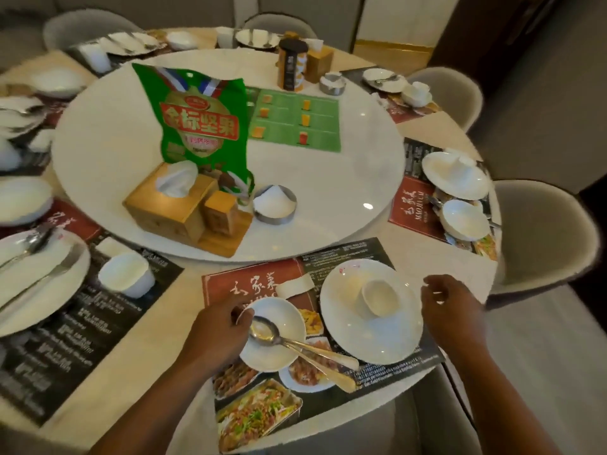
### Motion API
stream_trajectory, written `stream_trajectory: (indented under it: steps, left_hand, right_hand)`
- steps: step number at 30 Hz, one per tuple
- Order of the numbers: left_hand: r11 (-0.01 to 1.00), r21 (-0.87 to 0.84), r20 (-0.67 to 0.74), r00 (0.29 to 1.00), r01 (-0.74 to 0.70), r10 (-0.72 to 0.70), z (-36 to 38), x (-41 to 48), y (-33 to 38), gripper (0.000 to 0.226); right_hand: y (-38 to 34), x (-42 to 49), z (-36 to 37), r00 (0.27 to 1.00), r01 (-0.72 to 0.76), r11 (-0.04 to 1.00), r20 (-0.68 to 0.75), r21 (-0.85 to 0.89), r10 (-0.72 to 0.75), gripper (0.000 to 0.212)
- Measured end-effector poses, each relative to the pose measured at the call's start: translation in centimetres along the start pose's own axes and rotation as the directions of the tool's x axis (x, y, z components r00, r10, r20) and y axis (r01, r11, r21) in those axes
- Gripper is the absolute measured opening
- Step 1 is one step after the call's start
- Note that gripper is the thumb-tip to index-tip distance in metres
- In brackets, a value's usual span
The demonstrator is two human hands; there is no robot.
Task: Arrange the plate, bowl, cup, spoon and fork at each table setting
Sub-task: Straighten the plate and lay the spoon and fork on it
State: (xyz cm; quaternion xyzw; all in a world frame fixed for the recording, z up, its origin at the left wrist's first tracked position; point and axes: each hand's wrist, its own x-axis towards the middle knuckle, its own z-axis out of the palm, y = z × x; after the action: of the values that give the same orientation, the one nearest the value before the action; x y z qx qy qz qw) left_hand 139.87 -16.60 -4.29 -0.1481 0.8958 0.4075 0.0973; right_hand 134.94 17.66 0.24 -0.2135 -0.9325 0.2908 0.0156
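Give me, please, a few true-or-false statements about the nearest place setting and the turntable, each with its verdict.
1. The cup lies tipped on the plate. True.
2. The spoon has its head in the bowl. True.
3. The left hand holds the spoon by its handle. False: it grips the bowl's rim.
4. The green snack bag lies flat. False: it stands upright behind the tissue box.
5. The right hand holds the cup. False: it holds nothing, beside the plate.

Both forearms reach forward: left hand [218, 331] pinches the bowl [279, 354] rim, right hand [451, 307] hovers, fingers loosely curled.
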Motion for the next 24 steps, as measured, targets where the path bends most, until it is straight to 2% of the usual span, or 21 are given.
stream_trajectory:
  steps: [2,5,7,11,13,17,24]
  left_hand:
    - [0.996,-0.042,-0.082,0.993,0.079,-0.082,0.5,-1.7,0.5,0.03]
    - [0.98,-0.136,-0.191,0.967,0.146,-0.171,1.5,-4.1,1.0,0.03]
    - [0.964,-0.224,-0.209,0.959,0.141,-0.189,2.3,-5.3,1.2,0.03]
    - [0.882,-0.441,-0.18,0.947,0.166,-0.268,3.2,-6.4,0.9,0.029]
    - [0.841,-0.516,-0.161,0.945,0.166,-0.286,3.5,-6.5,0.7,0.035]
    - [0.807,-0.571,-0.158,0.945,0.15,-0.287,3.2,-6.2,-0.1,0.038]
    - [0.879,-0.452,-0.245,0.927,0.151,-0.285,1.0,-3.8,-1.8,0.033]
  right_hand:
    - [-2.2,-1.1,-0.1,0.971,0.237,0.97,-0.023,0.054,-0.236,0.021]
    - [-6.4,-4.1,1.6,0.821,0.533,0.835,0.158,0.134,-0.549,0.022]
    - [-8.3,-5.4,3.9,0.722,0.591,0.795,0.349,0.135,-0.597,0.025]
    - [-9.5,-5.8,8.3,0.604,0.674,0.738,0.6,-0.033,-0.525,0.036]
    - [-9.4,-5.8,9.4,0.59,0.652,0.757,0.653,-0.039,-0.475,0.037]
    - [-9.2,-5.9,10.4,0.61,0.623,0.781,0.649,-0.037,-0.455,0.034]
    - [-11.4,-6.4,11.7,0.666,0.504,0.863,0.614,0.048,-0.423,0.044]
